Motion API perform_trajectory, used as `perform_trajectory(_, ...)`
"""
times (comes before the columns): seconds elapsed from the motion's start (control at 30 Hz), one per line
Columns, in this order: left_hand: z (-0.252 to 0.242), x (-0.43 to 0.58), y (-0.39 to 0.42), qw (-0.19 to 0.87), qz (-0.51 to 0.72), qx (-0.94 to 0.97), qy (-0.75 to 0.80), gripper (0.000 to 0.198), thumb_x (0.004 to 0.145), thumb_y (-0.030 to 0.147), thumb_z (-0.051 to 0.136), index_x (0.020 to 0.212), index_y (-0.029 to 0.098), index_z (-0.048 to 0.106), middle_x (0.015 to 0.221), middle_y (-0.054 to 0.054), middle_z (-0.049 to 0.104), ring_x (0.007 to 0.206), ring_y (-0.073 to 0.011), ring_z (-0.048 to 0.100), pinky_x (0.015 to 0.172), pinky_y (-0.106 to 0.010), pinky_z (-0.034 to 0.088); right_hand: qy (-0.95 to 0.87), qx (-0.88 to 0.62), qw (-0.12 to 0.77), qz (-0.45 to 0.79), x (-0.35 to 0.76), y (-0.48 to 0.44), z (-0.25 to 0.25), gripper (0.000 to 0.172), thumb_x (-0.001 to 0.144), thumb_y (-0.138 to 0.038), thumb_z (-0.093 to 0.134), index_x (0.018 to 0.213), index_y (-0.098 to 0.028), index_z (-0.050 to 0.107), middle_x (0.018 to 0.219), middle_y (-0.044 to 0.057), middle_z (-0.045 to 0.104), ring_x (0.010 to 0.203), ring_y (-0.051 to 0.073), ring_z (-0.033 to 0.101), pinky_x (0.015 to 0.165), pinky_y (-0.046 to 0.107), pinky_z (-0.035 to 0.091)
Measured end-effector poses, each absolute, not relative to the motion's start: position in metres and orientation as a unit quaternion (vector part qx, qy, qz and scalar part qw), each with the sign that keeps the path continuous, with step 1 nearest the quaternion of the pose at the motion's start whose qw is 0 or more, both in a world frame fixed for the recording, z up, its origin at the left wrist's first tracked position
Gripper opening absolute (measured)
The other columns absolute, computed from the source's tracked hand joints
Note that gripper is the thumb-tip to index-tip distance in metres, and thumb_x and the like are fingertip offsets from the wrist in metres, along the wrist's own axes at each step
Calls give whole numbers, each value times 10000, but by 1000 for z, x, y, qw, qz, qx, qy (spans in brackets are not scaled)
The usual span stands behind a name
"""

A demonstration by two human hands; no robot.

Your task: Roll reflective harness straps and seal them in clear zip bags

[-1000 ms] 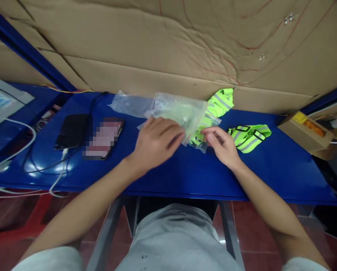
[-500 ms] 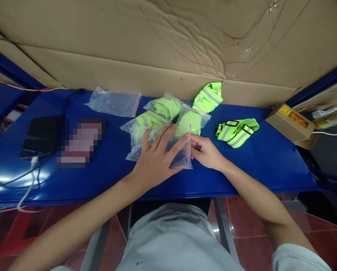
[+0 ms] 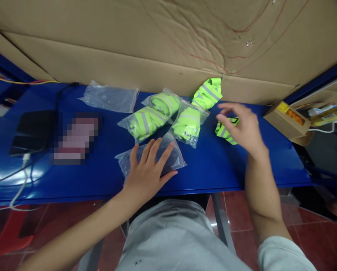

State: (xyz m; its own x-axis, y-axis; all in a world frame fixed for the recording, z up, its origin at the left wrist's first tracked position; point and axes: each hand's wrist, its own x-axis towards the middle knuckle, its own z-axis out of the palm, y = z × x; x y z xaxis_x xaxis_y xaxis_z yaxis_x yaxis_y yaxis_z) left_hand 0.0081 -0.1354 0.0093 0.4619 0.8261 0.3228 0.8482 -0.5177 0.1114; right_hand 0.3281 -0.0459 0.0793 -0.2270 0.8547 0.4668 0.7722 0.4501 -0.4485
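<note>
My left hand (image 3: 147,167) lies with spread fingers over a clear zip bag (image 3: 174,156) on the blue table, pressing it flat. Above the folded reflective strap with black buckles (image 3: 223,131) hovers my right hand (image 3: 243,128), its thumb and fingers apart and holding nothing. That hand hides much of the strap. Between the hands and the back wall lie several bagged neon-yellow reflective straps, one bag (image 3: 188,124) in front and others (image 3: 147,122) to its left. An unbagged bundle of neon strap (image 3: 208,93) rests against the cardboard.
Another clear zip bag (image 3: 110,98) lies at the back left. A black device (image 3: 33,131) with a white cable and a blurred-out rectangular item (image 3: 76,139) are on the left. At the right stands an open cardboard box (image 3: 287,124). Cardboard (image 3: 114,56) walls the table's back.
My right hand has let go of the bag's zip edge and moved right, over the buckled strap. The bag now lies lower on the table under my left hand.
</note>
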Motion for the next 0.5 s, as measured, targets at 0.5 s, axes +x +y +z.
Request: perform_trajectory(0.5,41,51,-164,-97,-244,-924,-279,371,1008,271,604,1365,194,664,1449,-171,666,1268,-334,691,1051,-549,598,-762,-603,219,93,384,-23,67,435,808,-550,839,1098,-232,779,1019,67,798,878,265,723,827,392,550)
